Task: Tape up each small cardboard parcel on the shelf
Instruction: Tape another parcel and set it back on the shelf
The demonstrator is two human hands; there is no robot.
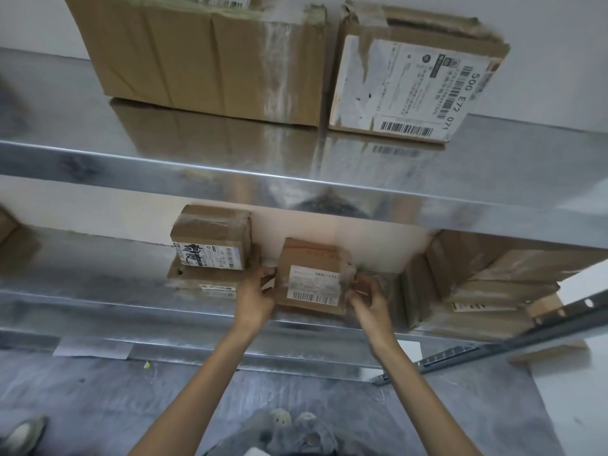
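Note:
A small cardboard parcel with a white barcode label stands on the lower metal shelf, near its front edge. My left hand grips the parcel's left side, thumb on the front face. My right hand is at the parcel's right side and holds a roll of clear tape, mostly hidden by the fingers. A second small parcel with black handwriting on its label sits to the left, further back, with clear tape across its top.
Two big boxes stand on the upper shelf: a plain one and a labelled one. More cardboard boxes fill the lower shelf's right end. A shoe shows on the floor at bottom left.

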